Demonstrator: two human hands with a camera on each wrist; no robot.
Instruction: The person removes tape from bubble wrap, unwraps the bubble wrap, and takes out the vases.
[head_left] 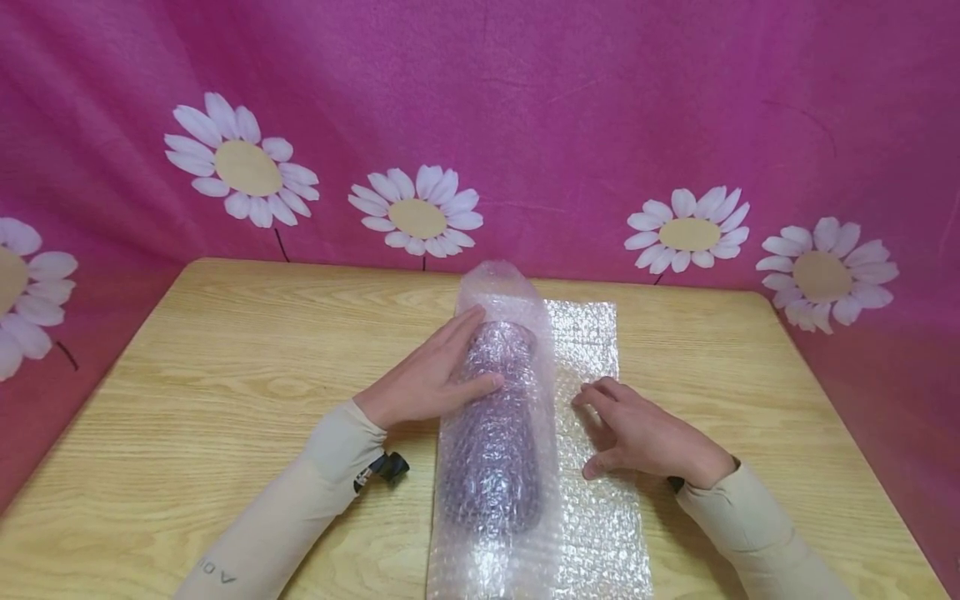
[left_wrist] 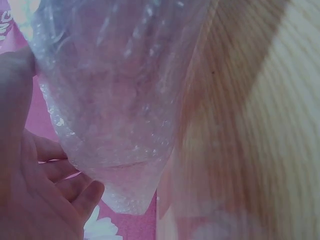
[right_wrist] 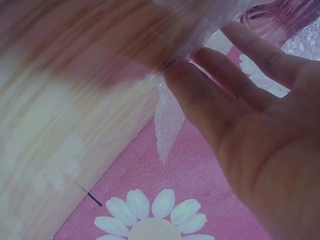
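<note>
A purple, ridged, vase-shaped object (head_left: 493,467) lies lengthwise on the table, showing through a layer of bubble wrap (head_left: 517,292) folded over it. Its narrower end points to the far side. My left hand (head_left: 427,379) rests along the left side of the covered object, thumb on top, fingers extended. In the left wrist view those fingers lie against the wrap's edge. To the right, a flat stretch of wrap spreads on the table, and my right hand (head_left: 648,429) touches it with spread fingertips. The right wrist view shows purple ridged glass (right_wrist: 272,20) beyond the fingers.
The wooden table (head_left: 300,333) ends at the back against a pink cloth (head_left: 540,125) printed with white daisies. Dark straps (head_left: 390,467) show at the wrists. The wrap runs out of view at the near edge.
</note>
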